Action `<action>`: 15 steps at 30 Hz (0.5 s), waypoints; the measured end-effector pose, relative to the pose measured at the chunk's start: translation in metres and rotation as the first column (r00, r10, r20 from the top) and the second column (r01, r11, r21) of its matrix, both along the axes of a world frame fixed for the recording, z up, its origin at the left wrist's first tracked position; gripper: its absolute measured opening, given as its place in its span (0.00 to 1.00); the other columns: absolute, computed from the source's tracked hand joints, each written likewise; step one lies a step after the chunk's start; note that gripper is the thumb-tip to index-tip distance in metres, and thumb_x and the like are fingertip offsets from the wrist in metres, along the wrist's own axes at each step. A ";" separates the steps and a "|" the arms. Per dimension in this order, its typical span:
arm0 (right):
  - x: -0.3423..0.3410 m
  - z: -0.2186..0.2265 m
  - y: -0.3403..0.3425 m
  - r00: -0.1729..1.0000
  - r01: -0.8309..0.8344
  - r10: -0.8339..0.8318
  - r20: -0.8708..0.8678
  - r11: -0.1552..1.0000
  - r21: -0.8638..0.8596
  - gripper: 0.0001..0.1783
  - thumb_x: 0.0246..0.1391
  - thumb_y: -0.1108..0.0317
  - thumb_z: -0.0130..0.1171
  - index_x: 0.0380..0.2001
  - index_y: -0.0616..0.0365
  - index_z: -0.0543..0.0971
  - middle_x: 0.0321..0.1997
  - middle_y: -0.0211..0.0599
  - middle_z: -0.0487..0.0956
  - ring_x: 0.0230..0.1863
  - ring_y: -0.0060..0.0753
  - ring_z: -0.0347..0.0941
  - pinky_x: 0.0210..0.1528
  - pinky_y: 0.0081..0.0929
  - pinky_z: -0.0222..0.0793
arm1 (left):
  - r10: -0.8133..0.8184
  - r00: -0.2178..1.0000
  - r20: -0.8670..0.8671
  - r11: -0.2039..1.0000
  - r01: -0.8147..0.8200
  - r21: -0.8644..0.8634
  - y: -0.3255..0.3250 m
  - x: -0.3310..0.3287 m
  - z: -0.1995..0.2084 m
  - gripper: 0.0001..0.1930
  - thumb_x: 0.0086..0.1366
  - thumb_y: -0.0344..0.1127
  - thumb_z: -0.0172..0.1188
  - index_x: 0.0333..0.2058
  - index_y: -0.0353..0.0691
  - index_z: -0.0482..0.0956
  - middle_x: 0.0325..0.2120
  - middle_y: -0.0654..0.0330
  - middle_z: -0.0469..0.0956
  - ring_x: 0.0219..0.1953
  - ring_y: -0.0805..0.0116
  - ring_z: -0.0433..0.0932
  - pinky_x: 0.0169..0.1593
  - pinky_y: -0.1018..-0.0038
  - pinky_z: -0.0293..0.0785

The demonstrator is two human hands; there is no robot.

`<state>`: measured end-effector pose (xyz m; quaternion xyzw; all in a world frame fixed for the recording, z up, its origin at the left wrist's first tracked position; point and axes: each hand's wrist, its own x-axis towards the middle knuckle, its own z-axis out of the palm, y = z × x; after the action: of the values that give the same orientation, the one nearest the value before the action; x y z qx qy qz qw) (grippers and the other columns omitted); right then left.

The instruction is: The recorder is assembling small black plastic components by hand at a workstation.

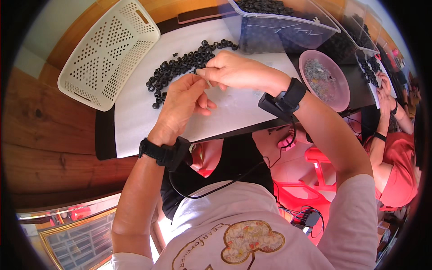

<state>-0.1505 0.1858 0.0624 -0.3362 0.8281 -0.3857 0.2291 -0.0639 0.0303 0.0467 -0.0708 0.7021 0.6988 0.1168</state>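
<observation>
My left hand and my right hand meet fingertip to fingertip over the white sheet. Thumb and forefinger are pinched on both. Whatever lies between the fingertips is too small and too covered to name. Just beyond them spreads a loose pile of small round black parts, several with a hole through the middle. Each wrist wears a black strap with a small box on it.
A cream perforated basket stands left of the sheet. Behind are clear plastic bins of black parts. At right sits a pink bowl of tiny pale pieces. Farther right, a co-worker in red handles black parts. A cable crosses my lap.
</observation>
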 end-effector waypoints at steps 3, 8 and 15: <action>0.002 0.003 0.002 0.999 0.008 -0.006 0.039 0.997 -0.071 0.24 0.61 0.53 0.50 0.21 0.63 0.76 0.16 0.30 0.71 0.18 0.19 0.63 0.21 0.23 0.58 | 0.014 1.000 -0.020 1.000 -0.013 0.025 -0.001 0.001 0.001 0.11 0.70 0.38 0.47 0.35 0.38 0.72 0.17 0.66 0.70 0.25 0.71 0.79 0.26 0.80 0.75; 0.003 -0.003 0.004 0.999 0.019 -0.014 0.036 0.987 -0.157 0.19 0.60 0.58 0.52 0.21 0.61 0.74 0.19 0.29 0.72 0.19 0.18 0.64 0.21 0.21 0.58 | -0.004 1.000 0.012 1.000 0.004 0.025 -0.003 0.002 0.003 0.12 0.69 0.41 0.46 0.33 0.39 0.71 0.15 0.66 0.69 0.23 0.72 0.77 0.25 0.80 0.72; 0.008 0.003 0.022 0.999 0.037 -0.035 0.038 0.997 -0.065 0.15 0.56 0.63 0.54 0.23 0.66 0.75 0.21 0.41 0.76 0.21 0.32 0.68 0.26 0.31 0.63 | 0.034 0.999 0.035 0.998 -0.032 -0.050 -0.012 0.003 0.002 0.11 0.65 0.39 0.48 0.30 0.36 0.72 0.15 0.63 0.69 0.20 0.70 0.75 0.22 0.77 0.69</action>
<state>-0.1430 0.2078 0.0650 -0.3214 0.8166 -0.4228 0.2263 -0.0613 0.0181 0.0491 -0.0977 0.7156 0.6819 0.1159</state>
